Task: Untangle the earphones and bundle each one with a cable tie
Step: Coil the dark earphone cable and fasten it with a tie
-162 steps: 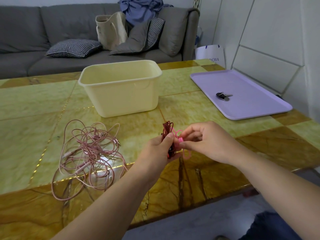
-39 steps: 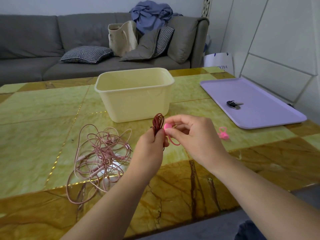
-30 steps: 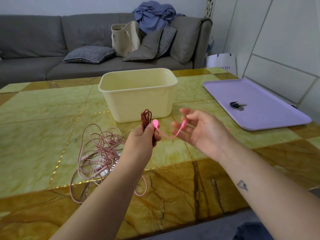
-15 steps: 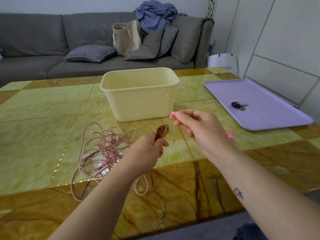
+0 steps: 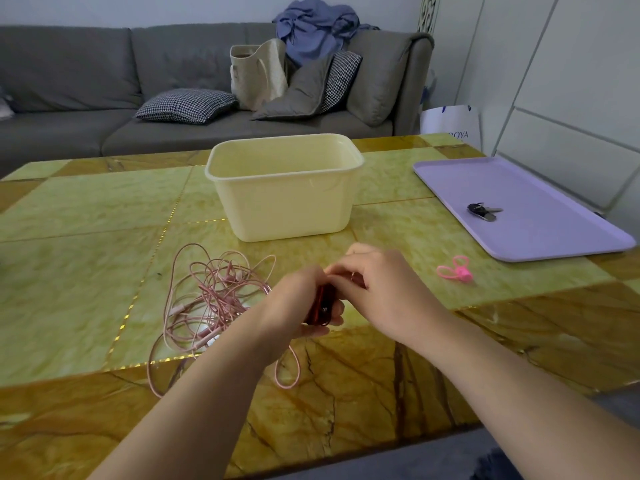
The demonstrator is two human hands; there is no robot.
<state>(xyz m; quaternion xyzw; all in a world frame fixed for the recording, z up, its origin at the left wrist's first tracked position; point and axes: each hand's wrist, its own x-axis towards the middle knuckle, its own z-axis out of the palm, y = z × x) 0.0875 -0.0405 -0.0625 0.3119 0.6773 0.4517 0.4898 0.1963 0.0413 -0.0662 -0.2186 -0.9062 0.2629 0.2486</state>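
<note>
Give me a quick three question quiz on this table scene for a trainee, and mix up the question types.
1. True or false: the keys lie on the purple tray.
2. Where is the loose pink cable tie? A, in the tub. B, on the table near the tray. C, on the sofa.
3. Fill in: the left hand grips the dark red earphones, while the tangled earphones on the table are ____ in colour.
Key: 1 true; 2 B; 3 pink.
</note>
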